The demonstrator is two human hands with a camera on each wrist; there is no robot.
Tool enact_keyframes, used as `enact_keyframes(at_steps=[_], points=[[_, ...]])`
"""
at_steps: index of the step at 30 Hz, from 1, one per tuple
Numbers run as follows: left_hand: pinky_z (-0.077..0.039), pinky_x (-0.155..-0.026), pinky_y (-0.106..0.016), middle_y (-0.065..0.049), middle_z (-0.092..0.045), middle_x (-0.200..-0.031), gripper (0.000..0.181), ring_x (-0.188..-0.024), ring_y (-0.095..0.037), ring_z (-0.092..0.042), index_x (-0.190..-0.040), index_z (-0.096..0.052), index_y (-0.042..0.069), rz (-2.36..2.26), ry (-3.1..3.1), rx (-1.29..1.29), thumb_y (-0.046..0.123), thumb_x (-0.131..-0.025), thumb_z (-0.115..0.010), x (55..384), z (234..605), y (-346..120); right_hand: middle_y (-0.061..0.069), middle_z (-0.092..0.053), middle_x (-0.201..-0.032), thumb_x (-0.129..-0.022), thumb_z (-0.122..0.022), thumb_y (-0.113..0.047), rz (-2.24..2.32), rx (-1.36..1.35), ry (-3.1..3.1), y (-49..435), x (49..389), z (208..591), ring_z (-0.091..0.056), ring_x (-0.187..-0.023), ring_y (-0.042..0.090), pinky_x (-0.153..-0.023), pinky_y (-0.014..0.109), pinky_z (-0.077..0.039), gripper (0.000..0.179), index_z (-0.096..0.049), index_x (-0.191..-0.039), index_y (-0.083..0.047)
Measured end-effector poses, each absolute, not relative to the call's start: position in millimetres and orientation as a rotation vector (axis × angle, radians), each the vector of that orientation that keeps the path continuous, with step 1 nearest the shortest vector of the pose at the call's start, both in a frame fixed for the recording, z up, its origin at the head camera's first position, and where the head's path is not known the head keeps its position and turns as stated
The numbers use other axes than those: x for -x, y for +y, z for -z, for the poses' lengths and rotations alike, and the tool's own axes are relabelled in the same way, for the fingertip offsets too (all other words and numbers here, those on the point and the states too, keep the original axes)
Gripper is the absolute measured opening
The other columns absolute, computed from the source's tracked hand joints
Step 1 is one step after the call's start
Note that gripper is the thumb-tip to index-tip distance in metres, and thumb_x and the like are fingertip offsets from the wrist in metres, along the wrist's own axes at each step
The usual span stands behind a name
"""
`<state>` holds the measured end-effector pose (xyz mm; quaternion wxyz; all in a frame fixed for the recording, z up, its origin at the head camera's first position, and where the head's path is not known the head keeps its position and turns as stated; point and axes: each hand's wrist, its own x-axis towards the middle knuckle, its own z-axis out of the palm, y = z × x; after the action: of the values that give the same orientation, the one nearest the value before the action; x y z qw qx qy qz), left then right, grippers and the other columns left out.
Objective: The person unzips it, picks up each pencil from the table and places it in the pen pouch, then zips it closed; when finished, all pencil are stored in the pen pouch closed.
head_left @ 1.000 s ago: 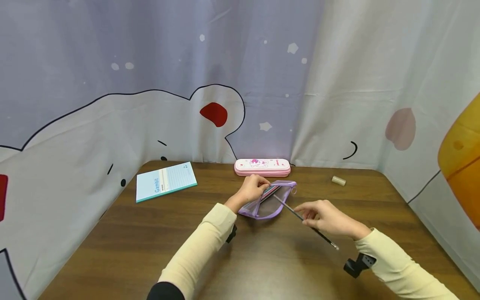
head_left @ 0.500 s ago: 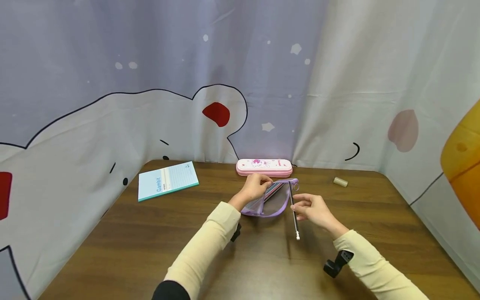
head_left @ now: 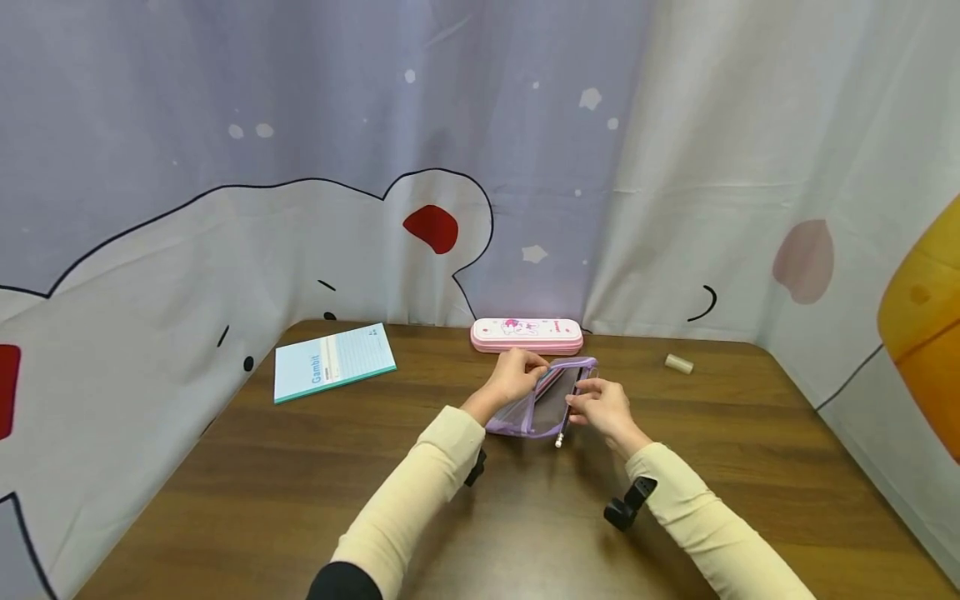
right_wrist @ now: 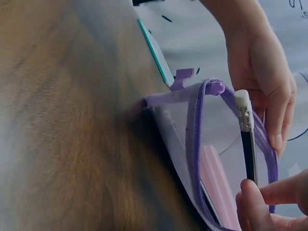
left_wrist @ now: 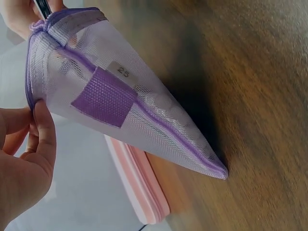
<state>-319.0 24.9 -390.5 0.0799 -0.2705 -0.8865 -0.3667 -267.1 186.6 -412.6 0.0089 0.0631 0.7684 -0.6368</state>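
Observation:
A purple-edged mesh zip pouch (head_left: 550,408) is held with its mouth open toward the right. My left hand (head_left: 512,377) pinches the far edge of that mouth between thumb and fingers. Inside the pouch lie thin striped sticks, partly hidden by the left hand. My right hand (head_left: 606,410) pinches a black pencil (right_wrist: 249,154) between thumb and fingers. Its white eraser end points toward me, and the other end reaches to the pouch mouth in the head view. A purple fabric tab (left_wrist: 105,97) and a "25" label show on the pouch in the left wrist view.
Behind the pouch lies a pink-and-white pencil case (head_left: 527,336), against the curtain. A light blue notebook (head_left: 333,363) rests at the back left of the wooden table (head_left: 480,533). At the back right is a small cream cylinder (head_left: 678,363).
My right hand has moved left and brought the pencil to the pouch mouth, turning it from slanted rightward to pointing nearly toward me. The left hand keeps its pinch on the pouch.

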Motion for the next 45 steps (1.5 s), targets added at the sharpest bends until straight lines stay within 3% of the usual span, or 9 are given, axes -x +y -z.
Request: enact_keyframes(at_steps=[8, 14, 22, 32, 45], points=[[-0.04, -0.052, -0.012, -0.007, -0.069, -0.081, 0.016, -0.059, -0.003, -0.05, -0.091, -0.069, 0.003, 1.158, -2.699, 0.814, 0.011, -0.084, -0.057, 315.1, 391.5, 31.0, 0.003, -0.057, -0.07, -0.078, -0.06, 0.002, 1.992, -0.305, 2.466, 172.0, 278.8, 419.2, -0.057, -0.046, 0.005, -0.05, 0.021, -0.051, 0.041, -0.047, -0.117, 0.009], [-0.039, -0.05, -0.012, -0.006, -0.069, -0.078, 0.016, -0.057, -0.003, -0.049, -0.09, -0.069, 0.003, 1.176, -2.698, 0.791, 0.012, -0.084, -0.058, 314.0, 393.1, 32.4, 0.013, -0.063, -0.075, -0.077, -0.061, 0.001, 1.954, -0.32, 2.549, 165.5, 280.8, 421.5, -0.056, -0.043, 0.005, -0.048, 0.022, -0.051, 0.04, -0.05, -0.115, 0.009], [-0.038, -0.047, -0.012, -0.01, -0.068, -0.075, 0.017, -0.053, -0.003, -0.048, -0.091, -0.069, 0.001, 1.251, -2.71, 0.775, 0.011, -0.085, -0.057, 312.8, 393.4, 32.0, 0.023, -0.066, -0.081, -0.076, -0.063, -0.004, 1.793, -0.291, 2.702, 158.0, 282.5, 429.1, -0.065, -0.054, 0.021, -0.052, 0.03, -0.053, 0.037, -0.054, -0.11, 0.007], [-0.039, -0.048, -0.012, -0.008, -0.069, -0.078, 0.017, -0.055, -0.002, -0.049, -0.092, -0.069, 0.002, 1.242, -2.707, 0.781, 0.011, -0.085, -0.057, 312.8, 392.9, 31.0, 0.024, -0.065, -0.086, -0.076, -0.061, -0.002, 1.822, -0.255, 2.669, 157.0, 283.8, 435.1, -0.066, -0.06, 0.023, -0.054, 0.027, -0.053, 0.036, -0.053, -0.11, 0.009], [-0.039, -0.048, -0.012, -0.009, -0.069, -0.076, 0.017, -0.052, -0.001, -0.049, -0.092, -0.069, 0.003, 1.207, -2.699, 0.816, 0.012, -0.085, -0.057, 314.9, 392.3, 27.3, 0.025, -0.063, -0.086, -0.076, -0.057, 0.003, 1.848, -0.154, 2.632, 177.3, 272.7, 431.5, -0.064, -0.058, 0.015, -0.058, 0.029, -0.054, 0.033, -0.053, -0.109, 0.01]])
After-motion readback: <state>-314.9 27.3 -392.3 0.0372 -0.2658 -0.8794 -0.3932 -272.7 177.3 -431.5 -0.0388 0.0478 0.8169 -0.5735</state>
